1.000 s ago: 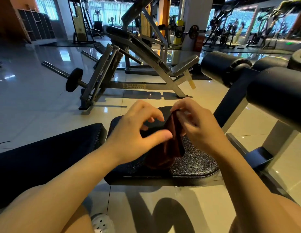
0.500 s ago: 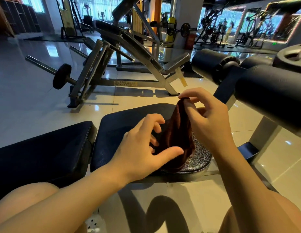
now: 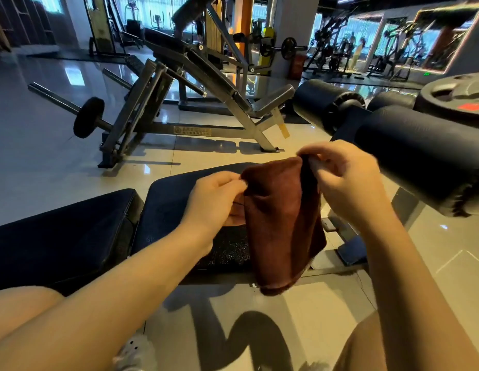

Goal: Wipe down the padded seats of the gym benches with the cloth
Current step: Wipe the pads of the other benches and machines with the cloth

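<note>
Nearest the camera, two bare forearms reach forward over pale floor tiles (image 3: 259,317), with a white perforated shoe (image 3: 134,352) at the bottom edge. The left hand (image 3: 215,203) pinches the upper left corner of a dark reddish-brown cloth (image 3: 281,223) between thumb and fingertips. The right hand (image 3: 345,183) pinches the upper right corner, its fingers curled over the fabric. The hands are apart, with the top hem of the cloth stretched between them and rising toward the right.

The cloth hangs in the air, its long axis running top to bottom. Its lower end points down toward the floor and falls past the near edge of the seat pad (image 3: 179,207). The cloth is narrow, with soft vertical folds.

The seat pad is dark and padded, and its near part shows a crackled texture. Most of its left half lies bare, open room for moving. Just left of it, across a thin gap, lies the longer back pad (image 3: 61,236) of the same bench.

To the right, close by the right hand, dark foam leg rollers (image 3: 420,153) crowd that side. A weight plate (image 3: 457,97) lies beyond them.

Farther off across glossy floor stands a grey steel incline machine (image 3: 179,103) with a plate on its bar. More gym equipment lines the bright windows behind.
</note>
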Action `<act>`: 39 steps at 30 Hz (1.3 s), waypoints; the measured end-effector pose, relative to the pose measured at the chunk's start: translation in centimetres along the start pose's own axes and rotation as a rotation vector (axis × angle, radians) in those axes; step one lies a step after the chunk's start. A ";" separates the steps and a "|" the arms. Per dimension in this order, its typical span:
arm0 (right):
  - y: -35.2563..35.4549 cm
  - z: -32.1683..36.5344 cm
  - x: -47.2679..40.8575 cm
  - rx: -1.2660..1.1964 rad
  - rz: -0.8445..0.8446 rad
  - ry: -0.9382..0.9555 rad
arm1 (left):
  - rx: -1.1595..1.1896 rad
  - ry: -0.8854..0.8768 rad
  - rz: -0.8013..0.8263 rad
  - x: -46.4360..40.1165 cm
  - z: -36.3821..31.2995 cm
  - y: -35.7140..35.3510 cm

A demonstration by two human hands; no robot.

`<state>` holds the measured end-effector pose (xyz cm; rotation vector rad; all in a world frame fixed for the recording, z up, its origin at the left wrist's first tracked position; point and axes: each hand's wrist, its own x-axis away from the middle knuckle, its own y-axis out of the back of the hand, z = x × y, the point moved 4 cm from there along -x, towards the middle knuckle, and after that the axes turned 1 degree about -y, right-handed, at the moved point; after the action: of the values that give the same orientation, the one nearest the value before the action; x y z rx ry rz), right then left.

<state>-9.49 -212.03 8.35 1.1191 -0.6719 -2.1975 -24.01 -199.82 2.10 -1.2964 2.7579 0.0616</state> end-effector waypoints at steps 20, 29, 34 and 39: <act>-21.1 -17.5 -9.0 0.625 0.512 -0.350 | -0.712 -0.049 -0.350 -8.7 10.1 12.4; -35.6 -9.6 -16.3 0.534 0.577 -0.199 | -0.752 0.081 -0.398 -8.1 13.9 18.3; -41.6 1.0 -11.7 0.364 0.752 0.071 | -0.654 0.007 -0.422 -9.0 13.7 18.9; -38.3 -1.4 -10.7 0.374 0.764 0.053 | -0.653 -0.035 -0.364 -10.1 13.5 19.3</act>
<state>-13.28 -177.87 -11.71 0.8764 -1.2739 -1.4181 -31.56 -178.74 -10.42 -1.8806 2.5007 1.0090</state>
